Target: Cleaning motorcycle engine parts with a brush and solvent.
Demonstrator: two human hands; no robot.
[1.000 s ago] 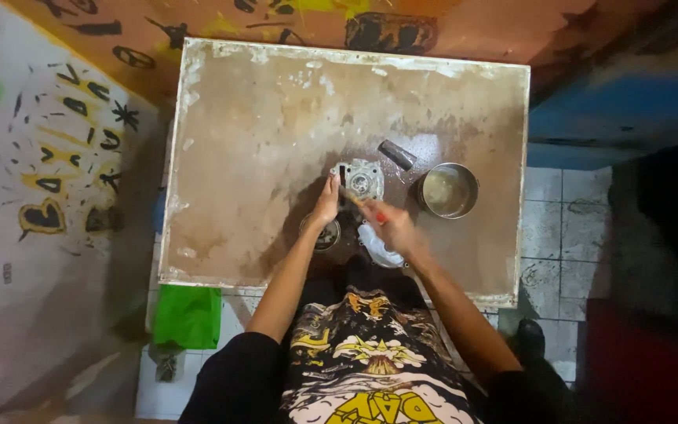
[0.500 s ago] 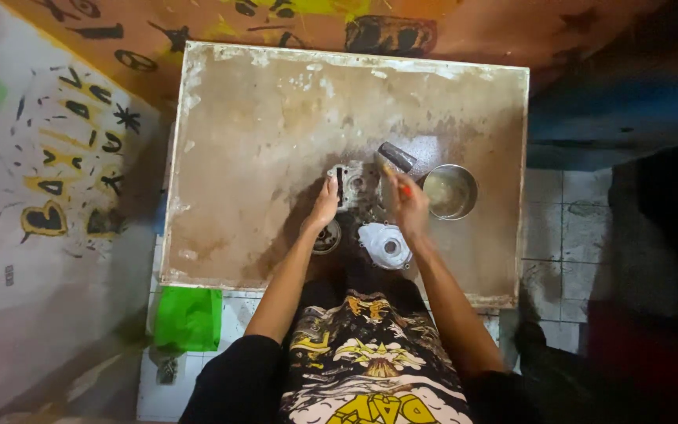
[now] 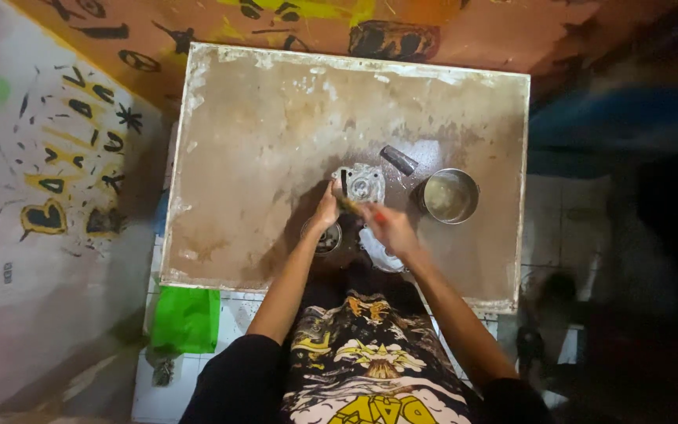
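Metal engine part (image 3: 360, 184) — just beyond left hand (image 3: 326, 210), touching.

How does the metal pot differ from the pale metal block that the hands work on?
The metal pot is round, with a dark handle; the pale metal block looks squarish. The pot stands untouched at the right; the left hand touches the block while the right hand brings a thin tool toward it. Both stand on the stained tabletop.
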